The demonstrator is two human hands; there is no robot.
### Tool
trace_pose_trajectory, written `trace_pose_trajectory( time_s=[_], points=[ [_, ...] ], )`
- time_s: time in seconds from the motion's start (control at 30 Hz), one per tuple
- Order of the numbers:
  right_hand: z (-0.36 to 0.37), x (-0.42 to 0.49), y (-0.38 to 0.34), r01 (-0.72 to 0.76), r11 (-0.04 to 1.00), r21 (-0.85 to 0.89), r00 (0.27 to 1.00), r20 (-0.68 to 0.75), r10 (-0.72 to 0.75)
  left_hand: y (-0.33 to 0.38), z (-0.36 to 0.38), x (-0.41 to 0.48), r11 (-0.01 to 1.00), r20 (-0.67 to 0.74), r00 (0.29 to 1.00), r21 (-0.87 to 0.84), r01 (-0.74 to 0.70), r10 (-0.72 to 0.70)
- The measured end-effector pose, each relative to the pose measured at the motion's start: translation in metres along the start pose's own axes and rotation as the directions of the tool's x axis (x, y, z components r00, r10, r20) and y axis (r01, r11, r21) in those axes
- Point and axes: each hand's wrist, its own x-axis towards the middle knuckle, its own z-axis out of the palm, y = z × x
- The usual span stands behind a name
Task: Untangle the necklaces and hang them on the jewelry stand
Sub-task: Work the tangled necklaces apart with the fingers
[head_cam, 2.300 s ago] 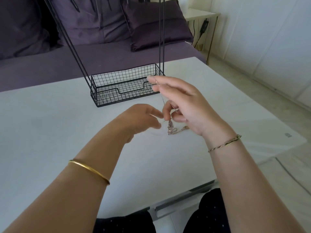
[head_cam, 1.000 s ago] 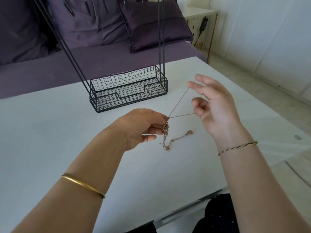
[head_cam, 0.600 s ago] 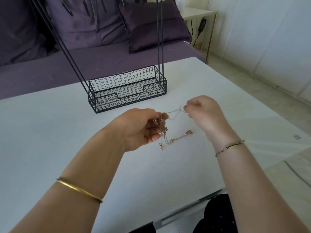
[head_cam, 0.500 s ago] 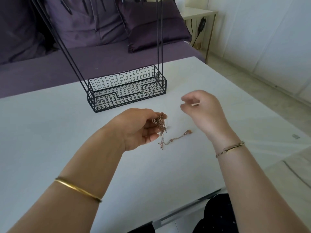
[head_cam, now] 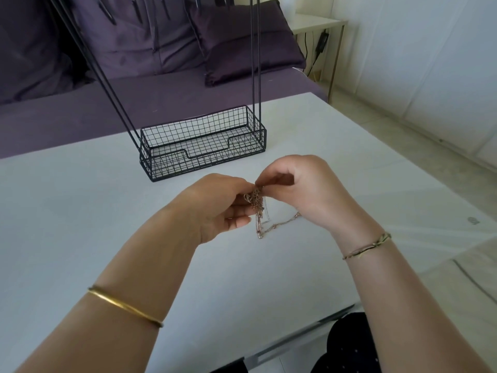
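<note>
— Hands?
— Left hand and right hand meet above the white table, fingertips of both pinched on one tangled clump of necklaces. Grip is closed on both sides.
— Position of the chains?
— Held just off the tabletop; loose strands hang from the clump, one trailing right under the right hand (individual chains cannot be separated by eye).
— The jewelry stand?
— Behind the hands, apart from them; wire basket base bare.
</note>
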Motion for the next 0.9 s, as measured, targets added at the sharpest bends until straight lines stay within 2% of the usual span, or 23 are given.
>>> trace_pose_trajectory(
  time_s=[0.13, 0.3, 0.47, 0.6, 0.7, 0.9],
  points=[
    [0.0004, 0.0008, -0.0003, 0.017, 0.999, -0.029, 1.0, -0.024, -0.018, 0.0014, 0.0009, 0.0, 1.0, 0.018, 1.0, -0.003, -0.015, 0.016],
    [0.001, -0.0003, -0.0011, 0.021, 1.0, -0.015, 1.0, -0.011, -0.021, 0.0, 0.0006, -0.0003, 0.977, 0.0, 0.989, 0.157, -0.145, 0.147],
    [0.0009, -0.0009, -0.0008, -0.014, 1.0, 0.019, 1.0, -0.003, 0.015, -0.0005, 0.0034, -0.0025, 0.88, -0.096, 0.936, 0.383, -0.28, 0.339],
    [-0.0001, -0.0014, -0.0001, -0.055, 0.998, 0.031, 0.998, 0.03, 0.054, -0.0007, 0.0066, -0.0058, 0.799, -0.127, 0.88, 0.494, -0.343, 0.457],
    [-0.0014, -0.0012, -0.0012, -0.058, 0.998, 0.026, 0.998, 0.024, 0.058, 0.0008, 0.0082, -0.0058, 0.816, -0.13, 0.885, 0.466, -0.344, 0.447],
    [-0.0024, -0.0008, -0.0031, 0.006, 1.0, -0.003, 0.998, -0.068, -0.007, 0.0034, 0.0075, -0.0057, 0.91, -0.062, 0.948, 0.307, -0.279, 0.311]
  ],
)
